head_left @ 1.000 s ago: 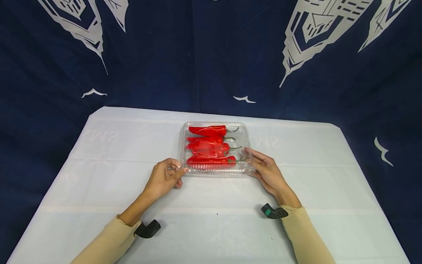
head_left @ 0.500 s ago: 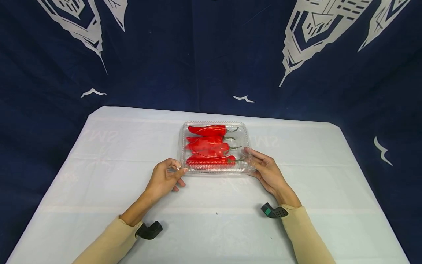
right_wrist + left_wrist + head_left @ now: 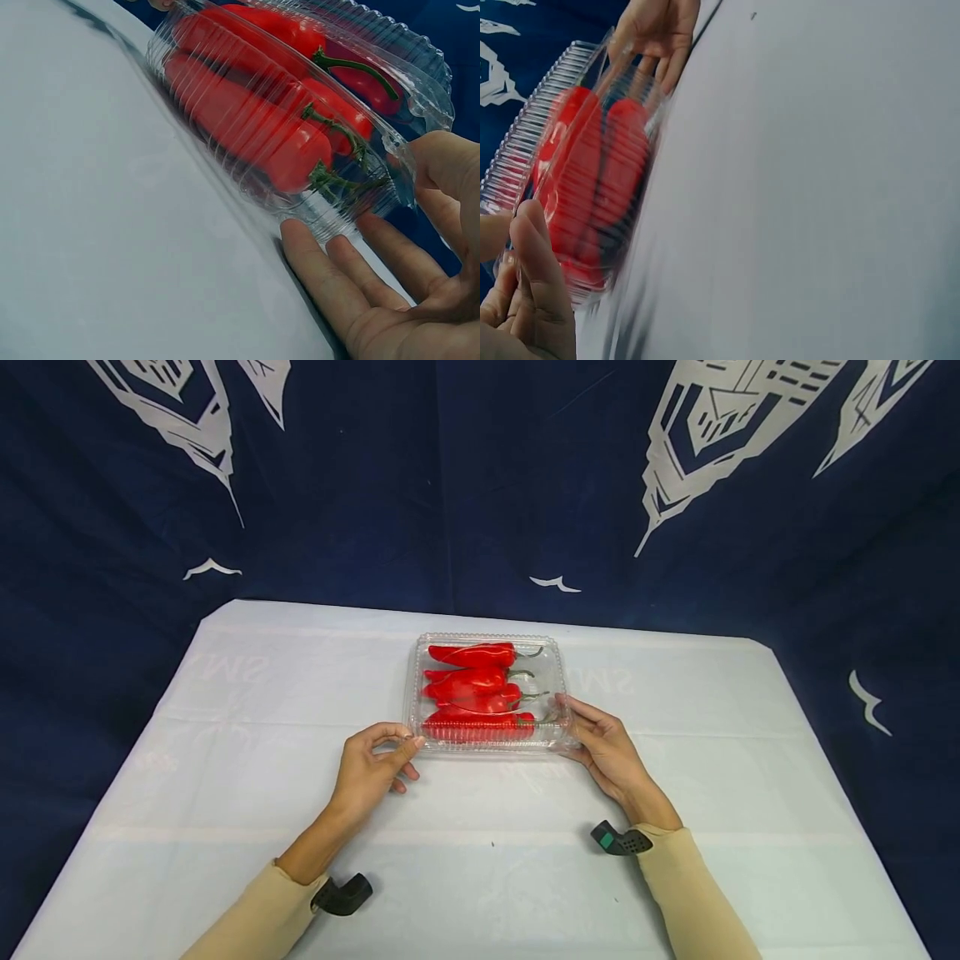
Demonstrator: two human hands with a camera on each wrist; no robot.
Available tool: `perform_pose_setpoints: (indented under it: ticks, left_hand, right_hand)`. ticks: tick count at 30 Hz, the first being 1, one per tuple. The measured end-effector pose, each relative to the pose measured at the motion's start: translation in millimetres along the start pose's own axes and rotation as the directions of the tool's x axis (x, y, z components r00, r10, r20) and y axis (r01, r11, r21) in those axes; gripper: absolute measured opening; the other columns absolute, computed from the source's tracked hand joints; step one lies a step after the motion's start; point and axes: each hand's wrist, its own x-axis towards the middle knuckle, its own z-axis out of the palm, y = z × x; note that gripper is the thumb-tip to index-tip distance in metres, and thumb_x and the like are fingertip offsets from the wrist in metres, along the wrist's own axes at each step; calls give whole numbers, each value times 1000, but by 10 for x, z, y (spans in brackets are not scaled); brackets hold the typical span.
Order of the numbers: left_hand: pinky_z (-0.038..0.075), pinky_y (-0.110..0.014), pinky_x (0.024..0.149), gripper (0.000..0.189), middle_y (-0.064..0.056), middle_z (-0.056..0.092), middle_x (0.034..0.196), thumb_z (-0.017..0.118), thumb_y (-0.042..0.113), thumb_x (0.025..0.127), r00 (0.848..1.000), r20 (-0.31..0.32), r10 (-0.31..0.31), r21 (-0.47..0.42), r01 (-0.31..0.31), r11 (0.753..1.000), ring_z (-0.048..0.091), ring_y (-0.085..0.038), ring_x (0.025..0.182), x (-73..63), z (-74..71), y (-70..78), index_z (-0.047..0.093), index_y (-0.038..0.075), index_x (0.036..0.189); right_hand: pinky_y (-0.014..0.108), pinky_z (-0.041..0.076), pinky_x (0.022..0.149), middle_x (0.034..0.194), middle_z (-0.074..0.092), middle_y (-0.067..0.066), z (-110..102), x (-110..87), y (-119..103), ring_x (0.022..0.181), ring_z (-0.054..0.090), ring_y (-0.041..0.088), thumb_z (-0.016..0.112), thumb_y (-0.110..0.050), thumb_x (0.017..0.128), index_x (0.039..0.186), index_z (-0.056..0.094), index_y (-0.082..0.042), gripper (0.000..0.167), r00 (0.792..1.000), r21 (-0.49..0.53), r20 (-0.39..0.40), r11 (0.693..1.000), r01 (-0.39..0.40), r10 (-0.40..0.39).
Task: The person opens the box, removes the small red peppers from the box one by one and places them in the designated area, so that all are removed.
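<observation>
A clear plastic clamshell container [image 3: 553,670] with a ribbed wall sits toward the back of the table. Inside lie several red peppers [image 3: 471,656], their green stems pointing right. At the near left corner, my left hand [image 3: 367,772] pinches the rim between thumb and index finger, the other fingers bent below it. My right hand [image 3: 611,756] holds the right side near the front corner. In the right wrist view its thumb lies at the rim, while the other fingers [image 3: 322,277] reach along the base. The lid lies over the peppers.
White cloth [image 3: 480,893] covers the table. Behind its far edge hangs a dark blue curtain [image 3: 360,485] with pale printed shapes. A black wrist camera [image 3: 342,894] is on the left sleeve, and another [image 3: 619,839] on the right. Small dark specks dot the cloth.
My left wrist has shifted slightly right and toward me, and its lower fingers have spread a little. The container and right hand have stayed almost in place.
</observation>
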Motion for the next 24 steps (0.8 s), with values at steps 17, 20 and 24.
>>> perform_pose_setpoints:
  ticks: [17,20,24]
  left_hand:
    - [57,-30,58,33,-24,67,104,70,29,95,999,36,26,50,-28,998,69,-21,70,13,-68,-39,62,1,110]
    - [57,-30,63,33,-23,66,108,67,30,97,997,62,40,59,-44,997,69,-27,83,7,-90,-34,61,2,115]
    - [58,-30,71,36,-23,66,116,66,30,97,994,89,69,75,-76,994,66,-31,98,13,-119,-17,60,3,122]
  right_hand:
    - [34,59,86,149,51,3,-14,14,15,119,62,11,60,-7,100,153,35,2,59,1000,-2,2,1000,4,-4]
    - [37,59,87,149,49,5,-9,17,11,120,61,13,60,-6,99,151,39,2,57,1000,-3,6,1000,9,-8]
    - [40,58,88,144,51,5,-2,15,2,120,61,15,60,-5,99,149,40,4,54,1000,3,-2,1000,-3,3]
